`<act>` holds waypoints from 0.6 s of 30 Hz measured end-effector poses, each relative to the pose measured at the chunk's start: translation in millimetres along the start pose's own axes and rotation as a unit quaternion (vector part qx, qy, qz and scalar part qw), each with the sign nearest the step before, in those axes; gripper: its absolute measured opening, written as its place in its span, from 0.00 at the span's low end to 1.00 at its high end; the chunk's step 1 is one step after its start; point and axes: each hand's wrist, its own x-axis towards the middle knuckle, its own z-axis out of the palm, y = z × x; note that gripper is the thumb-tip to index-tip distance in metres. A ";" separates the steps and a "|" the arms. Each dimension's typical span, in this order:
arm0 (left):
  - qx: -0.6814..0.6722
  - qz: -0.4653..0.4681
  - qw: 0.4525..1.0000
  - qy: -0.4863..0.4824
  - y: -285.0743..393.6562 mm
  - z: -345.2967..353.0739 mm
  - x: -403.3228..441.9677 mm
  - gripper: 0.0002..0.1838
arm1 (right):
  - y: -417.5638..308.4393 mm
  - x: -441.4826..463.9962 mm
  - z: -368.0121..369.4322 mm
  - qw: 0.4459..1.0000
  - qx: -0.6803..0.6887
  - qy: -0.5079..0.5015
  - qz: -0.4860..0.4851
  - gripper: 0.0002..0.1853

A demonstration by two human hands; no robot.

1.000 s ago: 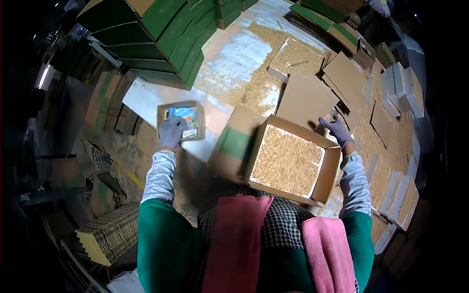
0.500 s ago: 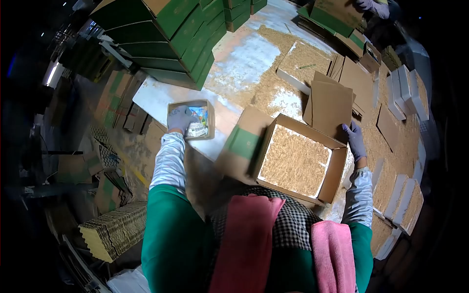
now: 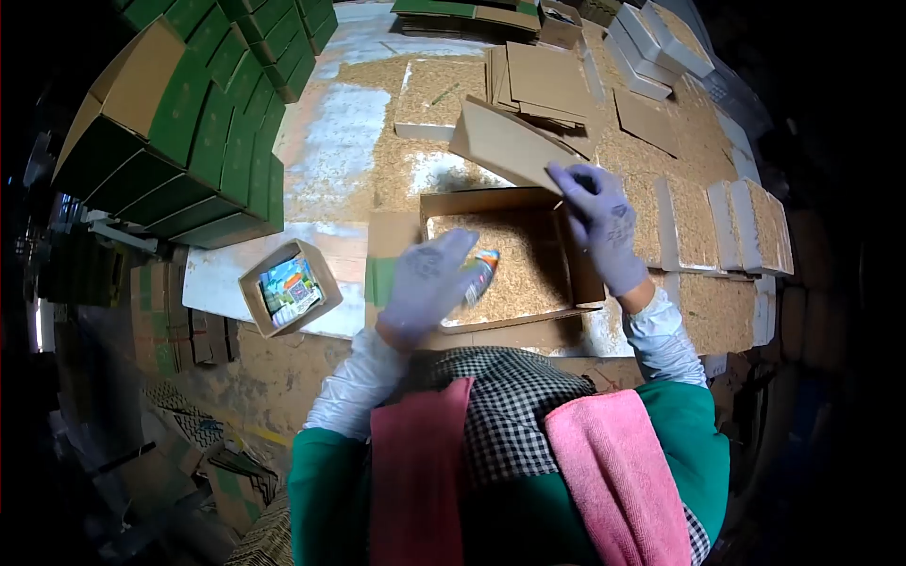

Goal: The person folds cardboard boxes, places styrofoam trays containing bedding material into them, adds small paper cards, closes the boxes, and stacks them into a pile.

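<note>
My left hand, in a pale purple glove, is closed on a small colourful packet over an open cardboard carton. Brown, fibrous flakes cover what lies in the carton. In the same kind of glove, my right hand pinches the corner of a brown cardboard sheet, tilted above the carton's far edge. To the left, a small open box has more printed packets inside.
Green-and-brown cartons are stacked at the left. Loose cardboard sheets lie beyond the carton. White trays topped with brown flakes stand at the right. Flakes are scattered over the white table.
My left hand has moved from the small box to above the carton, bringing a packet. My right hand has lifted a cardboard sheet and tilted it. The head view has turned.
</note>
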 end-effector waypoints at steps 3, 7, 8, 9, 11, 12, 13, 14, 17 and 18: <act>-0.101 -0.092 0.990 0.026 -8.1 -2.9 -4.8 0.12 | -21.3 -39.5 2.8 0.979 -0.054 -0.164 -0.111 0.25; -0.083 -0.103 0.989 0.063 19.8 -46.6 17.4 0.10 | -18.1 -73.3 20.6 0.931 -0.003 -0.328 -0.162 0.19; -0.073 -0.087 0.993 0.029 32.0 -46.5 24.2 0.11 | -12.3 -68.5 25.9 0.904 0.079 -0.377 -0.187 0.17; -0.045 -0.071 0.989 -0.123 37.6 -31.1 26.0 0.14 | -8.3 -65.4 31.0 0.870 0.158 -0.418 -0.211 0.17; -0.011 -0.046 0.961 -0.273 37.6 6.2 21.4 0.18 | -3.7 -73.7 47.1 0.868 0.150 -0.431 -0.195 0.16; 0.123 -0.025 0.916 -0.381 37.9 23.6 17.7 0.20 | -1.5 -76.0 51.1 0.861 0.143 -0.452 -0.185 0.16; 0.253 -0.006 0.843 -0.475 36.7 35.1 12.6 0.22 | -0.4 -78.7 50.1 0.873 0.134 -0.439 -0.167 0.14; 0.256 -0.006 0.843 -0.473 36.3 32.8 12.5 0.22 | 2.9 -76.7 43.0 0.874 0.133 -0.436 -0.169 0.14; 0.076 0.002 0.924 -0.374 21.0 3.3 0.4 0.27 | 18.9 -63.7 -1.9 0.914 0.220 -0.342 -0.006 0.20; 0.021 -0.064 0.964 -0.259 16.5 -14.5 -5.1 0.31 | 31.3 -65.4 -15.3 0.952 0.214 -0.214 0.033 0.21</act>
